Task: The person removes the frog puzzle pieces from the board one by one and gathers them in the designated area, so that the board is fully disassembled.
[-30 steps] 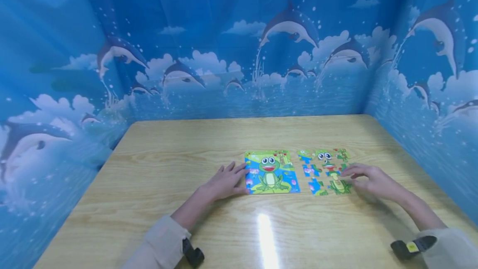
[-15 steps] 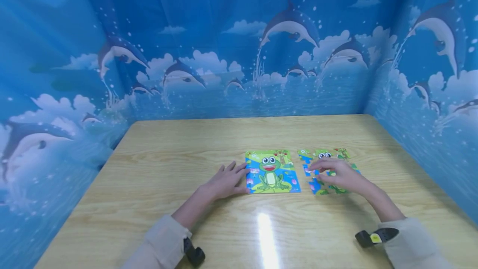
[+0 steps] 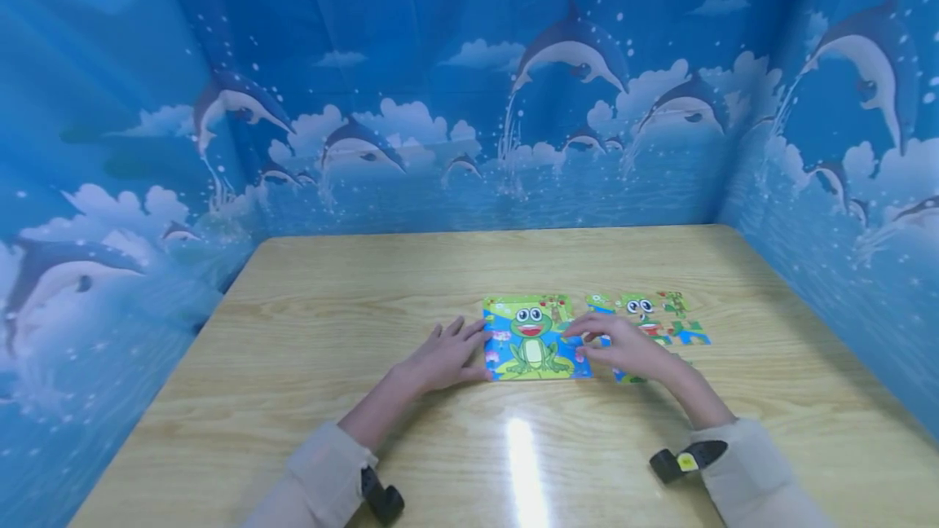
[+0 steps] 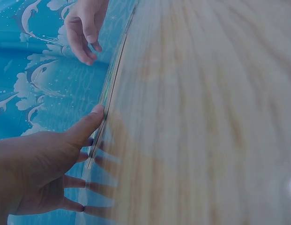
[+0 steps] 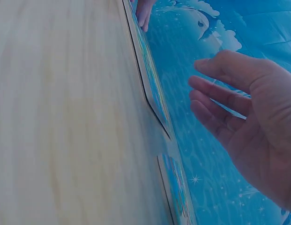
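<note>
On the table lies a square frog puzzle board [image 3: 535, 341], its picture whole. My left hand [image 3: 440, 358] rests at the board's left edge, fingers spread and thumb at the near corner. My right hand [image 3: 622, 346] hovers over the gap between the board and the loose puzzle pieces, fingertips overlapping the board's right edge in the head view. The right wrist view shows that hand [image 5: 257, 112] above the surface with nothing between thumb and fingers. Right of the board the pieces form a loose frog picture; a face piece [image 3: 640, 306] and a blue-green piece [image 3: 693, 334] show, others are partly hidden behind the hand.
The wooden table [image 3: 352, 283] is bounded at the back and sides by a blue dolphin-print curtain [image 3: 411, 63]. A bright light reflection [image 3: 524, 463] falls on the near tabletop. Both sleeves carry a black wrist camera [image 3: 381, 497].
My right hand has moved left, from the right side of the loose pieces, across them to the board's right edge. The blue-green piece at the far right is now uncovered. My left hand stays put.
</note>
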A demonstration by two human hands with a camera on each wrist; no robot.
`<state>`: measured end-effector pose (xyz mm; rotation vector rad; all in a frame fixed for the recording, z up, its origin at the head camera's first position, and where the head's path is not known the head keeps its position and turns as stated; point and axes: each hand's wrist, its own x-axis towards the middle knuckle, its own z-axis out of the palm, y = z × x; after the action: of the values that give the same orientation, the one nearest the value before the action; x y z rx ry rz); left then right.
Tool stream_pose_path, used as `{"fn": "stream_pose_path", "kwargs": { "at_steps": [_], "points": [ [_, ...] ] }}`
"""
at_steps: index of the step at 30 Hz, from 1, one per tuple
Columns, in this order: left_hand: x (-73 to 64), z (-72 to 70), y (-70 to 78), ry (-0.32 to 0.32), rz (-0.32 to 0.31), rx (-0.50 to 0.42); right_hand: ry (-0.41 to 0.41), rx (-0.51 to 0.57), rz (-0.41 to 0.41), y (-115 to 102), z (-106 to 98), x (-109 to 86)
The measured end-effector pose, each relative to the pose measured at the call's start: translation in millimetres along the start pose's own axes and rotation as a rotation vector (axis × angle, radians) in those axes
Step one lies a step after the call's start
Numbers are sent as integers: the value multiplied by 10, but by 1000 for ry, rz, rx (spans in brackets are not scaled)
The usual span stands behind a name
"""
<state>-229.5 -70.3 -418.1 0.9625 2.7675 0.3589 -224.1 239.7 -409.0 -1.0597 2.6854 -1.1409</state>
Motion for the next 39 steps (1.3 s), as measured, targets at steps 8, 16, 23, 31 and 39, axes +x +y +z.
{"fn": "stream_pose_path", "kwargs": {
  "at_steps": [8, 16, 23, 31, 39],
  "points": [
    [2, 10, -8, -12, -11, -11, -56, 2, 33, 5, 50, 33],
    [5, -5, 9, -22, -24, -23, -96, -58, 107, 15, 68, 31],
    [4, -10, 8, -15, -20, -24, -96, -178, 98, 36, 92, 36],
    [12, -11, 9, -16, -22, -16, -118, -215, 62, 40, 87, 30],
    [-2, -19, 15, -16, -15, -30, -107, -238, 36, 66, 105, 31]
  ]
}}
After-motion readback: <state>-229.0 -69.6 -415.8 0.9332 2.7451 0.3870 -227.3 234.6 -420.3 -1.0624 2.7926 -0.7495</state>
